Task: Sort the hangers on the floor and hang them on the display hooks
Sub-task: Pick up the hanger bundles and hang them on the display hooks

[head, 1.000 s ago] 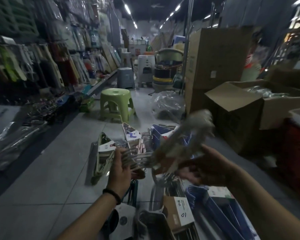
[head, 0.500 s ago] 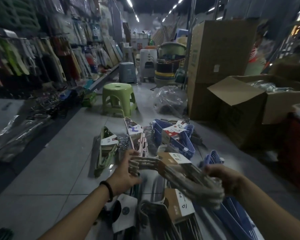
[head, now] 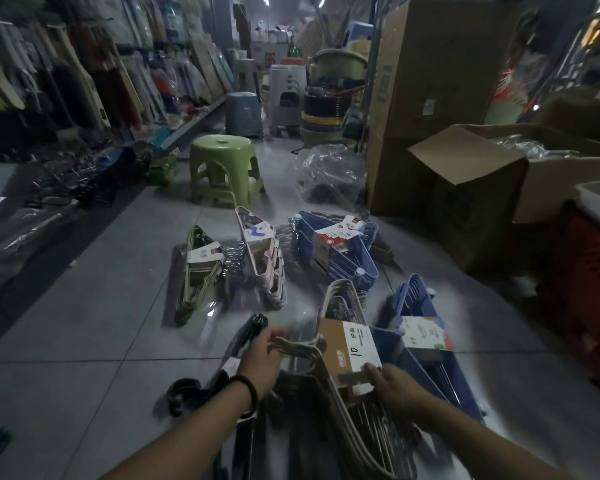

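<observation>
- Both forearms reach in low from the bottom edge, hands close together over the pile on the tiled floor (head: 84,323).
- Left hand (head: 261,360), black band on the wrist, fingers curled tight round the neck end of the beige hanger bundle (head: 326,372).
- Right hand (head: 397,386) grips the same bundle, fingers wrapped over the near edge of its cardboard sleeve (head: 349,348).
- The bundle lies tilted, just above the other hangers.
- Black hangers (head: 253,327) left of it, a blue hanger bundle (head: 417,306) just right.
- Farther out, in a row on the floor: green hanger bundle (head: 198,271), pink hanger bundle (head: 265,261), second blue bundle (head: 343,251).
- Beyond them: green stool (head: 222,168), open cardboard box (head: 471,188).
</observation>
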A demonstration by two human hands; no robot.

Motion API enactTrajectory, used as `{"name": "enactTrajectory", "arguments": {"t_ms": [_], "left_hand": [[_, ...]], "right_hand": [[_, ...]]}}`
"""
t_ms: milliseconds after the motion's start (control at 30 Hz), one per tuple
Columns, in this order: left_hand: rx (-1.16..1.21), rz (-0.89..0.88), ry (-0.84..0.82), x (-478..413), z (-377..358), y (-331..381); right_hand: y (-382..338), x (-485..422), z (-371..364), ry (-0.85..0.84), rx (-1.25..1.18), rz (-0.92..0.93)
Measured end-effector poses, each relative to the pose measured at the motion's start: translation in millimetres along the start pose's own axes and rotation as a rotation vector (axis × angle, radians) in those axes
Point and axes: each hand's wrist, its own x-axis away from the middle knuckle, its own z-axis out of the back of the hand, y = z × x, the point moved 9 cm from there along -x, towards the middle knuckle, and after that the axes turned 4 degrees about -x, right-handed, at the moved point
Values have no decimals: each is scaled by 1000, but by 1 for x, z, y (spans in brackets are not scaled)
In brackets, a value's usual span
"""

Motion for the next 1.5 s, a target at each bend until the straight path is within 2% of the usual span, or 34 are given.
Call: {"name": "enactTrajectory", "arguments": {"t_ms": [167, 300, 400, 500, 567, 667, 767, 800, 867, 900, 967, 1033, 1067, 1167, 1233, 1300, 1400, 1500], "left_hand": [[-65, 0, 15, 5, -19, -20], [-63, 33, 46, 2, -22, -34], [-114, 67, 39, 7, -24, -44], [-126, 78, 25, 10, -22, -50], [-129, 58, 11, 10, -21, -53], [-199, 13, -39, 10, -26, -54], [-232, -10, -84, 7, -27, -55], [-230, 3, -89, 5, -22, -54], [-262, 48, -102, -1, 0, -54], [-327, 79, -152, -5, 14, -56], [-592, 131, -332, -5, 49, -58], [-866, 221, -488, 6, 99, -72], [-959, 269, -513, 14, 126, -81], [-1052, 364, -415, 44, 210, -118], [-1058, 435, -330, 67, 256, -156], [-1055, 579, -248, 102, 307, -212], [-1076, 755, -22, 156, 369, -287], [-1066, 798, 214, 198, 396, -320]], "right_hand": [[34, -5, -7, -14, -80, -17], [5, 7, -11, -82, -108, 75], [-5, 1, -14, -65, 123, 126], [2, -12, -11, -9, 330, 76], [1, -14, -14, -31, 433, 50], [4, -17, -14, -89, 496, -44], [-7, -19, -13, -133, 570, -54], [-15, -20, -10, -110, 606, -59], [-43, -25, 4, 79, 637, -38], [-65, -23, 8, 179, 626, 15], [-106, -27, -9, 217, 549, 146], [-148, -30, -51, 90, 498, 260], [-166, -32, -76, 17, 488, 295], [-212, -23, -170, -227, 589, 419], [-231, -7, -212, -303, 637, 496], [-248, 13, -251, -362, 607, 555], [-252, 24, -305, -494, 449, 532], [-242, 23, -335, -533, 317, 435]]}}
